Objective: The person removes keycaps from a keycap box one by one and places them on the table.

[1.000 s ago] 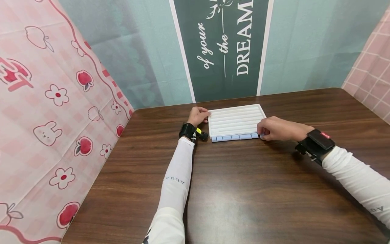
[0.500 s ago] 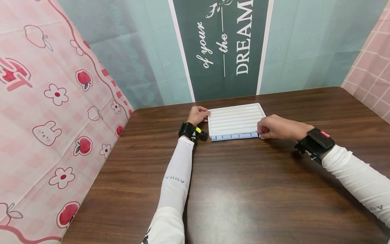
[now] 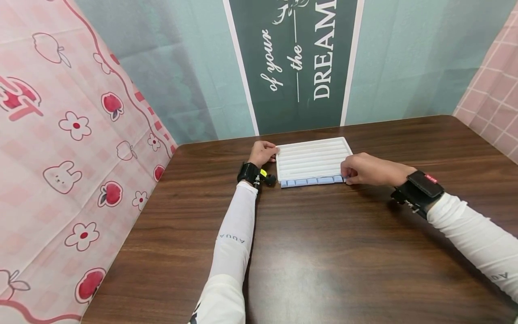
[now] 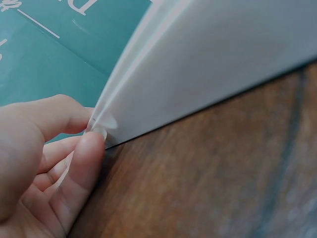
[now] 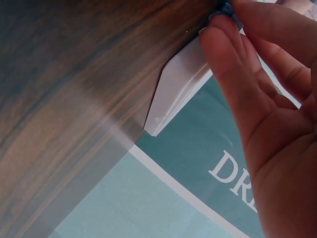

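A white ridged tray [image 3: 313,157] lies near the table's back edge in the head view. Along its front side runs a row of light-blue keycap-like blocks [image 3: 312,182]. My left hand [image 3: 262,154] pinches the tray's left edge between thumb and fingers; the left wrist view shows the thumb [image 4: 88,158] against the white wall [image 4: 173,74]. At the row's right end, my right hand [image 3: 366,169] pinches a small blue block [image 5: 227,11], mostly hidden by the fingers in the right wrist view. The tray's right front corner is covered by that hand.
The dark wood table [image 3: 307,252] stretches in front of and beside the tray. A blue-green cloth backdrop [image 3: 194,81] with white lettering hangs behind it. A pink patterned cloth [image 3: 81,180] rises along the left side, and pink tiles [image 3: 491,103] are at the right.
Both hands, the tray and the blue row keep nearly the same places. The head view has shifted very slightly.
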`<state>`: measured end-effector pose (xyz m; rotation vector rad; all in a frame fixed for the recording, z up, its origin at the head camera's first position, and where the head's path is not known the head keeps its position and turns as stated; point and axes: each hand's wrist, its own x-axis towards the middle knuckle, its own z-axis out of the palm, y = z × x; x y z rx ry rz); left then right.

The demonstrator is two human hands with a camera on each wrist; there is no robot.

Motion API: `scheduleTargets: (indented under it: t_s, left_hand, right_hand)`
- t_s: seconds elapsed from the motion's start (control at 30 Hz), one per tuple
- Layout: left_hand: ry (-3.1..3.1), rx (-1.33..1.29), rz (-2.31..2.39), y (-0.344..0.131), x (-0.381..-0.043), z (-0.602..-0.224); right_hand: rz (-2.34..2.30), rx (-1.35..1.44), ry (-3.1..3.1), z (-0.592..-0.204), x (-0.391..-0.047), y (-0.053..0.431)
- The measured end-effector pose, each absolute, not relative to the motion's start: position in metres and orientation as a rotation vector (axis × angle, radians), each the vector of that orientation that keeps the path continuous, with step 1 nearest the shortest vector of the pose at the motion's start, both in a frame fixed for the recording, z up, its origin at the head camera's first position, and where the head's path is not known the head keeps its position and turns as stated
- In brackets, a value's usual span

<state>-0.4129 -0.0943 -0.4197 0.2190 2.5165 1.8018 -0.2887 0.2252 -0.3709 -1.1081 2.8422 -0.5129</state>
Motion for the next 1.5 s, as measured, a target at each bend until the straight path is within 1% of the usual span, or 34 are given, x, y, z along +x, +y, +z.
scheduleTargets:
  t_s: [0.77, 1.2, 1.5]
  left_hand:
    - [2.504, 0.198, 1.796, -0.095, -0.415, -0.418]
    - [2.518, 0.186, 1.795, -0.093, -0.412, -0.419]
    - [2.473, 0.15, 1.867, -0.094, -0.412, -0.419]
  right_hand:
    - [-0.51, -1.119, 2.863, -0.369, -0.287, 0.224]
    - [-0.517, -1.059, 2.857, -0.37, -0.287, 0.228]
    - [-0.478, -1.015, 2.868, -0.357, -0.28, 0.229]
